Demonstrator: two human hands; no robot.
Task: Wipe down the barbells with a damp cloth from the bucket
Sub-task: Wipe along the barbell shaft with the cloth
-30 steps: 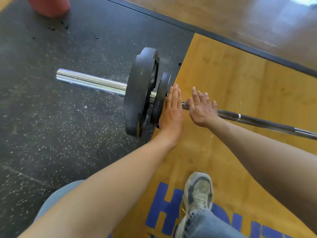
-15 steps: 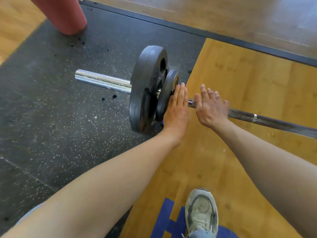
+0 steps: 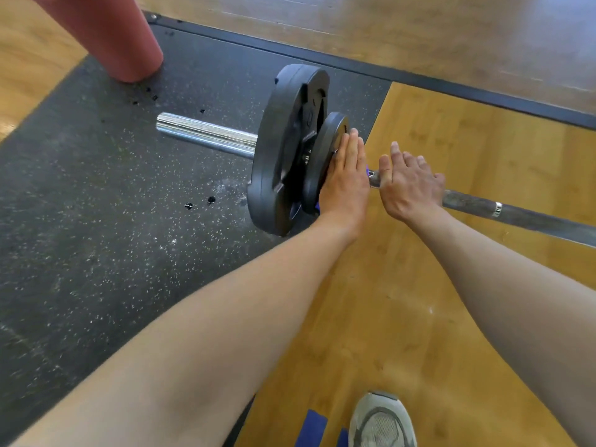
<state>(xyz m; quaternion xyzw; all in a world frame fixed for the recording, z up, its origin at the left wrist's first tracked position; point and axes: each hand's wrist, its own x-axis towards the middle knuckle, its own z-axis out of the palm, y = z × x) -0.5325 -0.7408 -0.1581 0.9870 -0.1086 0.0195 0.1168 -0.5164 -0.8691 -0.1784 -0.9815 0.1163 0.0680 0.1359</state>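
Bucket [image 3: 106, 37]: pink, far left on the black rubber mat [image 3: 96, 237], interior out of view; dark droplets on the mat beside it. Barbell [image 3: 516, 217]: lying across mat and wooden platform [image 3: 467, 156], chrome sleeve [image 3: 206, 133] pointing left. Large plate [image 3: 283, 150] and small plate [image 3: 325, 156] upright on the sleeve. Left hand [image 3: 346, 179]: fingers straight, flat against the small plate, a blue cloth [image 3: 367, 171] edge showing beneath the palm. Right hand [image 3: 409, 185]: released, fingers extended, resting over the shaft beside the left. Against half a second ago, both hands unchanged; more bucket visible. Grey shoe [image 3: 380, 421] near, on blue lettering [image 3: 314, 427].
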